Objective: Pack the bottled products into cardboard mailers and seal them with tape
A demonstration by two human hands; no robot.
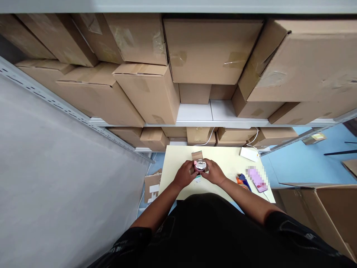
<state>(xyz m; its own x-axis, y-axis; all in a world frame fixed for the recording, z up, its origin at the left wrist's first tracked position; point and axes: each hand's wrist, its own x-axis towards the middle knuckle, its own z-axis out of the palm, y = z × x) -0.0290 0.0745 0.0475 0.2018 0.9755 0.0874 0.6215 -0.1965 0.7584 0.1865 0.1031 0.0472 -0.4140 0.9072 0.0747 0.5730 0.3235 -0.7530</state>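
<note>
Shelves stacked with cardboard boxes rise behind a small pale desk. At the desk's middle, a small round pink-and-silver item sits between both hands, over a little brown carton whose flap stands open just beyond the fingers. The left hand curls closed around the item's left side; the right hand grips its right side, fingers wrapped in likewise. What exactly the item is, I cannot tell. To the right of the right hand lie an orange-and-blue tool, a pixelated purple object and a white adapter with its cable. The item looks smooth and small, so a loose pinch could let it slip onto the desk, or a nudge could push the light carton away.
</note>
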